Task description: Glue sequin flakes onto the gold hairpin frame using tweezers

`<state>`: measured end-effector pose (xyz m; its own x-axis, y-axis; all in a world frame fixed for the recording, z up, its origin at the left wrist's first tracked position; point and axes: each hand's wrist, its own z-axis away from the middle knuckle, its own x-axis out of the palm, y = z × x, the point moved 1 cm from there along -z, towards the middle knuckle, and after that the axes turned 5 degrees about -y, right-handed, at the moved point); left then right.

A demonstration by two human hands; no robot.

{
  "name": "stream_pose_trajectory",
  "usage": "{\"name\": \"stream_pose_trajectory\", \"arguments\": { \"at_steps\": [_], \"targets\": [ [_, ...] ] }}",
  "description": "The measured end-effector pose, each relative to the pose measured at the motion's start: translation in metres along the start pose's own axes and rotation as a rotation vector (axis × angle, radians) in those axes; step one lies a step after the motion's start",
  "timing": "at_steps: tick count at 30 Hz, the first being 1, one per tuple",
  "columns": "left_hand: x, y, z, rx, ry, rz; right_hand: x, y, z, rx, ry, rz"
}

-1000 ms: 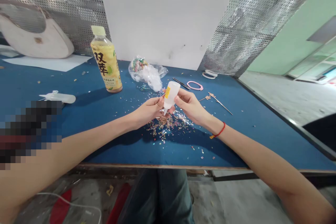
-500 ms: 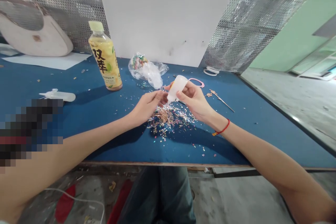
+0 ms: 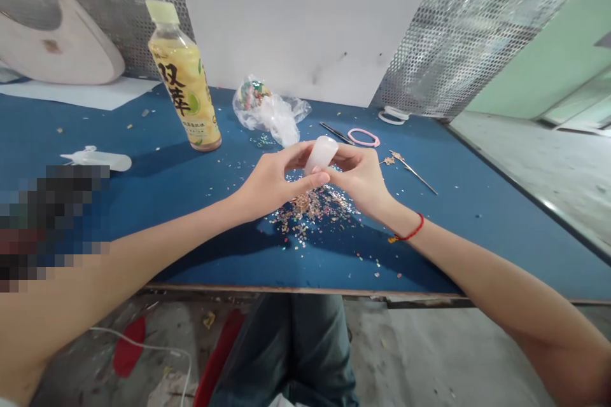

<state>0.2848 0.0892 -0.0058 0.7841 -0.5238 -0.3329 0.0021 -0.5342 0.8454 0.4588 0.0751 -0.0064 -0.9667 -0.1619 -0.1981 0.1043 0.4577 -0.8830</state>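
A small white squeeze bottle (image 3: 321,154) is tilted over the table, its nozzle end down and hidden by fingers. My right hand (image 3: 360,178) is closed around it from the right. From the other side, my left hand (image 3: 274,183) closes on the same bottle, thumb in front and fingers behind it. Beneath both hands lies a scattered heap of shiny sequins (image 3: 312,213). A gold-coloured openwork piece (image 3: 300,203) rests among them, partly covered by my left hand.
A yellow drink bottle (image 3: 184,89) stands at left, near a second squeeze bottle (image 3: 98,159). Behind my hands are a plastic bag (image 3: 274,111), tweezers (image 3: 337,133) and a pink ring-shaped item (image 3: 364,138). Gold hair sticks (image 3: 413,173) lie right. A white handbag (image 3: 71,41) sits at back left.
My left hand has come up from the sequins onto the squeeze bottle, its thumb now meeting my right hand's. The view has shifted slightly, showing the tweezers more fully.
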Motion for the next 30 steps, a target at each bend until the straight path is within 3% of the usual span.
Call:
{"name": "stream_pose_trajectory", "arguments": {
  "at_steps": [8,16,30],
  "targets": [
    [0.001,-0.006,-0.008,0.010,0.067,0.016,0.009,0.001,-0.007,0.023,0.058,-0.031],
    [0.006,-0.004,-0.006,-0.070,0.209,0.072,0.010,0.002,-0.009,0.049,-0.007,-0.032],
    [0.007,-0.003,-0.008,-0.042,0.229,0.078,0.012,0.003,-0.008,0.010,0.002,-0.048]
  ]
}}
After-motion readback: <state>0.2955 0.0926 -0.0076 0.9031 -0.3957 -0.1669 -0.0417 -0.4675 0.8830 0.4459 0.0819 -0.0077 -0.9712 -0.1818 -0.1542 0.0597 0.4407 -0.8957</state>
